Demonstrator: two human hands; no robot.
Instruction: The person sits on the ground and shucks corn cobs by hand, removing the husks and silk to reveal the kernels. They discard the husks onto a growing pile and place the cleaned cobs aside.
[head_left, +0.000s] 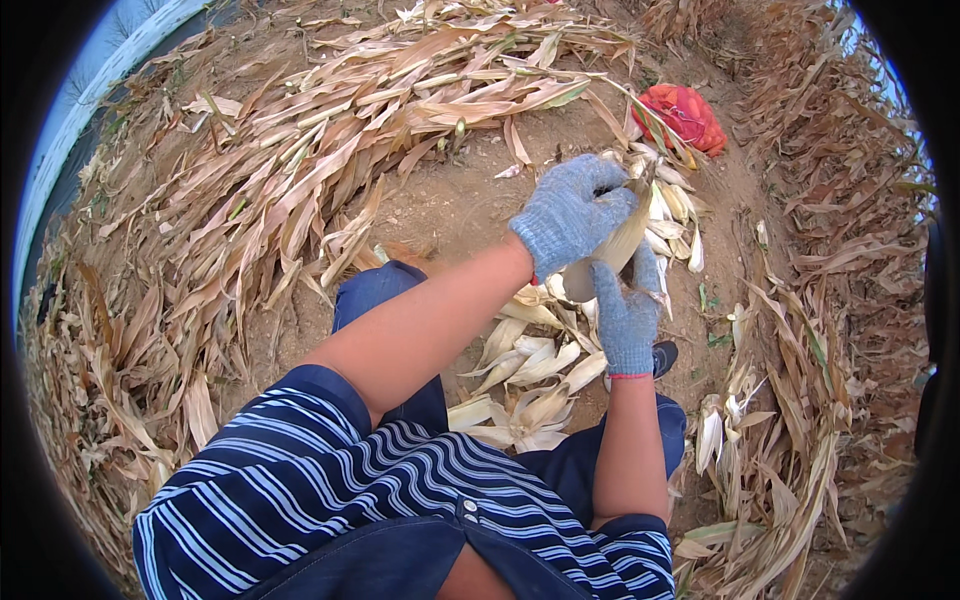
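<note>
My left hand (574, 210), in a grey-blue knitted glove, pinches the upper end of a husk-covered corn ear (626, 236). The ear slants between both hands, and its pale husk hides the kernels. My right hand (628, 319), gloved alike, is wrapped around the ear's lower part from below, thumb on the near side. Beneath my hands, cream-coloured corn husks (536, 360) lie between my legs. More pale husked ears or loose husks (671, 214) are heaped just beyond; which they are is hard to tell.
A red mesh sack (682, 120) with orange contents sits on the soil beyond the heap. Cut dry corn stalks (360, 112) lie in a broad swath ahead and to the left. More dry stalks (847, 247) line the right side. My shoe (664, 358) shows beside my right wrist.
</note>
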